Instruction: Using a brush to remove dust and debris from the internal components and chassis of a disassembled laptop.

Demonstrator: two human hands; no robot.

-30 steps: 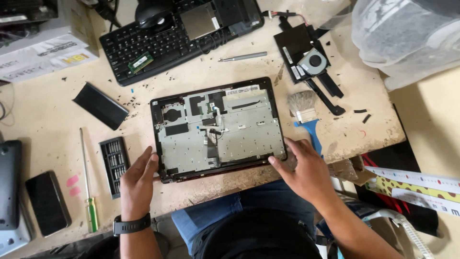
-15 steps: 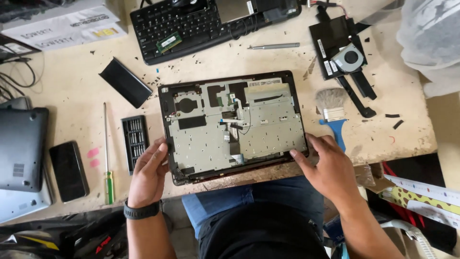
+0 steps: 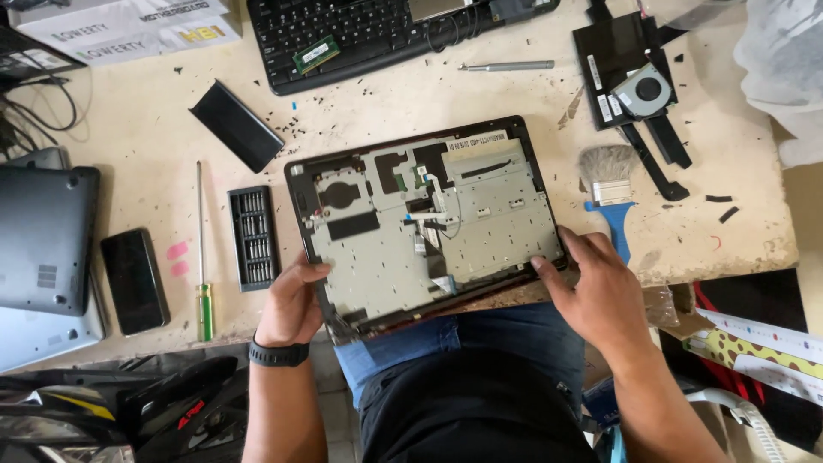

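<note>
Your left hand [image 3: 291, 304] and right hand [image 3: 596, 287] each clamp fingers on one opened laptop base [image 3: 429, 219], which lies tilted at the table's [image 3: 129, 129] near edge, overhanging your lap. One bit case [image 3: 254, 237] holds rows of bits. Also: one screwdriver [image 3: 203, 257], one brush [image 3: 607, 184], one phone [image 3: 135, 280].

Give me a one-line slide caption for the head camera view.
Both hands, left hand and right hand, grip an opened laptop base at the workbench edge, beside a bit set and brush.
</note>
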